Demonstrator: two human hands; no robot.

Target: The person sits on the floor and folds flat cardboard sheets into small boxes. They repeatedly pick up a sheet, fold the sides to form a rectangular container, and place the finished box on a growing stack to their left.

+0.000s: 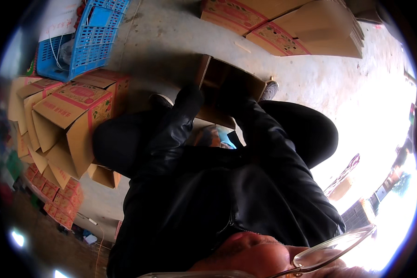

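Observation:
Between my feet stands a cardboard box [202, 69] with its top open and a dark inside. My left hand [191, 96], very dark, is at the box's left side, by its wall. My right hand [238, 98] reaches over the near edge into the shadowed opening. Darkness hides the fingers of both hands, so I cannot see whether they grip the box or anything in it. Both arms are in shiny black sleeves.
Opened cardboard boxes [72, 104] with red print cluster at my left, beside a blue plastic crate [93, 44]. Flattened cartons [306, 30] lie stacked at the far right. Small red boxes [62, 201] are piled at the lower left. Bright light washes out the right side.

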